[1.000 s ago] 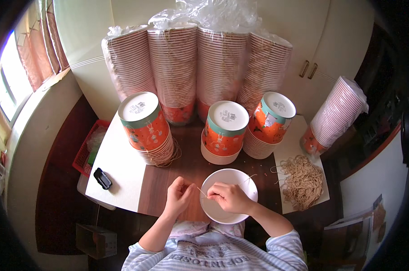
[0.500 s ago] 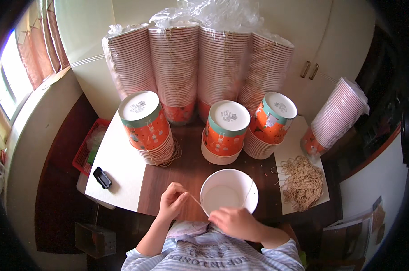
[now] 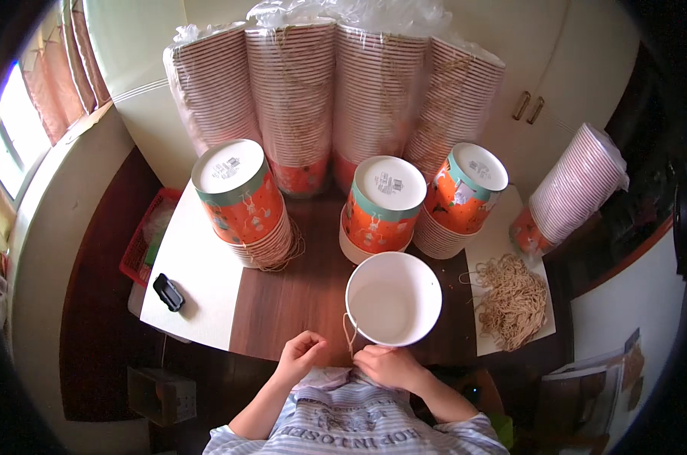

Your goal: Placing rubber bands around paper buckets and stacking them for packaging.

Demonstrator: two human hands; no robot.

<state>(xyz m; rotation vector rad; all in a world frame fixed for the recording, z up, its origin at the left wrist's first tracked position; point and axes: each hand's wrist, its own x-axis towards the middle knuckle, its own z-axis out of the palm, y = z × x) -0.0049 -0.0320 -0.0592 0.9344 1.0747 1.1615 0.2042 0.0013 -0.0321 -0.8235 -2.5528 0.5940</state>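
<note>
A white paper bucket stands upright and open on the dark wooden table, right in front of me. A thin beige string loops at its near left rim. My right hand pinches the string at the bucket's near edge. My left hand hovers to the left of it with curled fingers close to the string's end; whether it grips the string I cannot tell.
Three stacks of orange printed buckets stand upside down behind the white one. Tall wrapped bucket stacks line the back wall, another leans at right. A pile of strings lies on white paper at right. A black object lies at left.
Both hands have drawn back toward my body, off the bucket's opening to its near rim. The bucket has shifted slightly away from me.
</note>
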